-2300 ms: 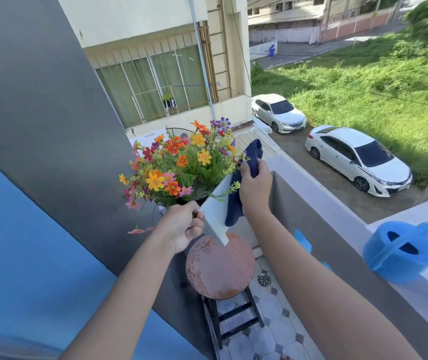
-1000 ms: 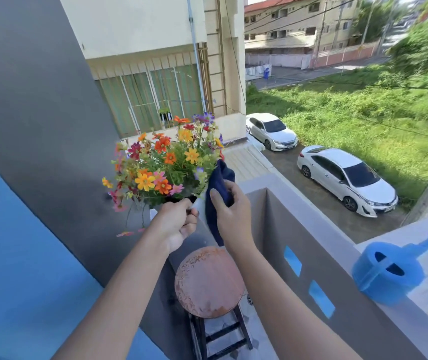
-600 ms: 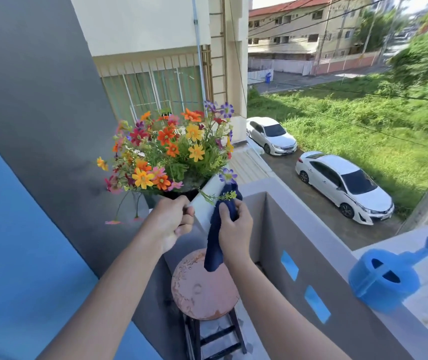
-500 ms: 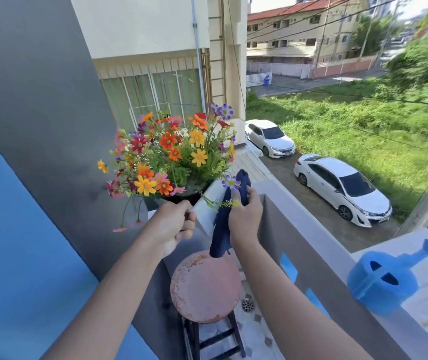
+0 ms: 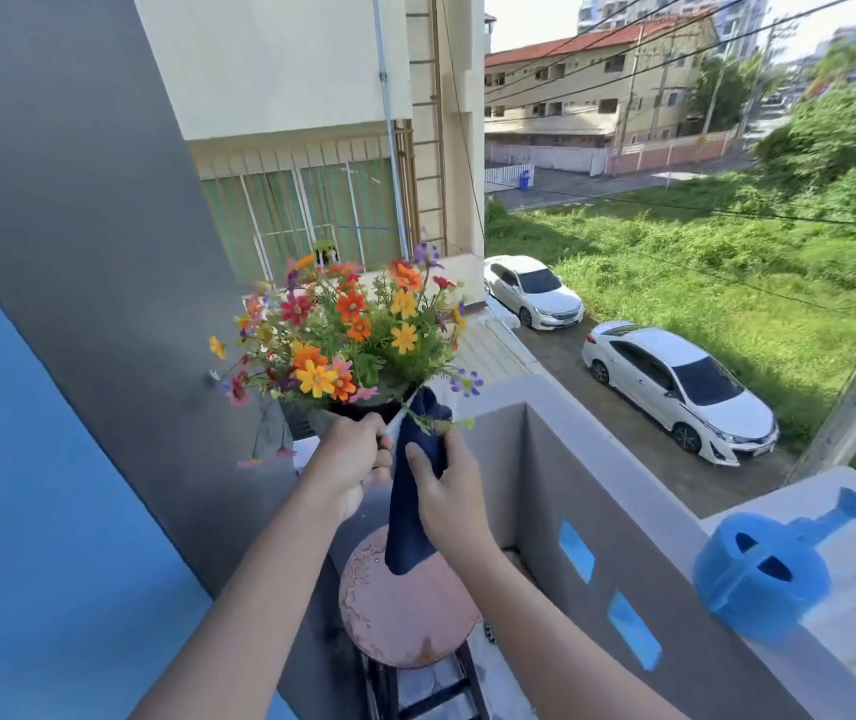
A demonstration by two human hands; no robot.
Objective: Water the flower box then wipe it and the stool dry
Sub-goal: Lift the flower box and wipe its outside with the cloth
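Head camera looks down over a balcony, and both arms are stretched out in front. Left hand [image 5: 350, 462] is curled tight around the near end of the flower box [image 5: 386, 427], lifting it in the air above the stool [image 5: 405, 610], with the bright orange, yellow and red flowers [image 5: 347, 335] fanning up from it. Right hand [image 5: 449, 493] is closed around a dark blue cloth [image 5: 412, 485], pressing it against the box's white side; the cloth's loose end hangs down in front of the stool's round, worn pinkish seat. How much of the box is wet I cannot tell. Over on the right, the blue watering can [image 5: 763, 569] sits on the balcony ledge [image 5: 841, 652], well apart from both hands. Down below, two white cars [image 5: 675, 387] are parked along the lane beside the grass.
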